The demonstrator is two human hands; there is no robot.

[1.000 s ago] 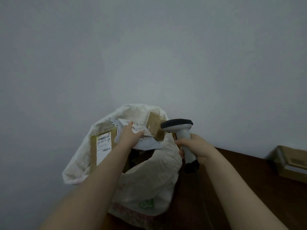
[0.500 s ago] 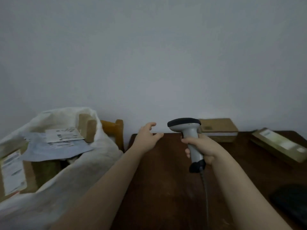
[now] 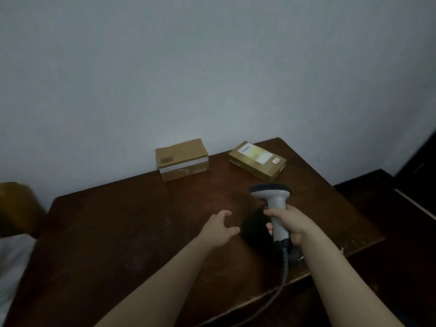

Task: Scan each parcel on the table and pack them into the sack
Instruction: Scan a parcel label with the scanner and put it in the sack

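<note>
Two cardboard parcels lie at the back of the dark wooden table (image 3: 122,232): a taller brown box (image 3: 182,159) against the wall and a flat box with a white label (image 3: 257,160) to its right. My right hand (image 3: 291,225) grips the handle of a grey barcode scanner (image 3: 273,206), head up, its cable trailing off the front edge. My left hand (image 3: 220,228) hovers over the table with fingers spread, holding nothing, well short of the parcels. Only a white corner of the sack (image 3: 11,263) shows at the far left.
A dark round object (image 3: 253,230) sits on the table just left of the scanner, partly hidden by my right hand. A wooden chair back (image 3: 16,206) stands at the left edge. Dark furniture (image 3: 387,204) lies to the right of the table.
The view has swung right from the sack to the table. My left hand let go of the parcel in the sack and now reaches over the table; the scanner stays in my right hand.
</note>
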